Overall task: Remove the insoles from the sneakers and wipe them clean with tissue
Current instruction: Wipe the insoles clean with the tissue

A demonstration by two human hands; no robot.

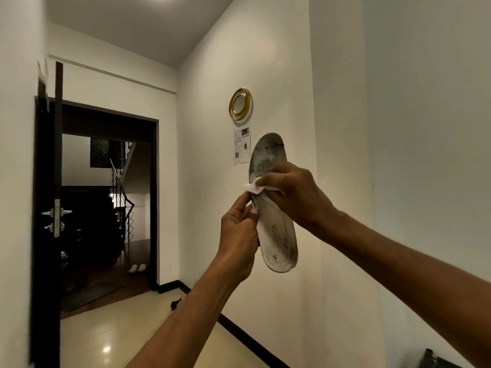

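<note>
A dirty white insole [277, 240] stands upright in the air before the wall, toe end up, with grey stains and printed letters near the heel. My left hand [237, 239] pinches its left edge at the middle. My right hand [292, 193] presses a small white tissue [255, 187] against the insole's middle, fingers curled over it. The sneakers are out of view.
A cream wall with a round gold-framed mirror [240, 103] and a paper notice [242, 145] lies right behind the insole. An open dark door [49, 208] and doorway to a stairwell are at left. A small dark object [176, 304] lies on the tiled floor.
</note>
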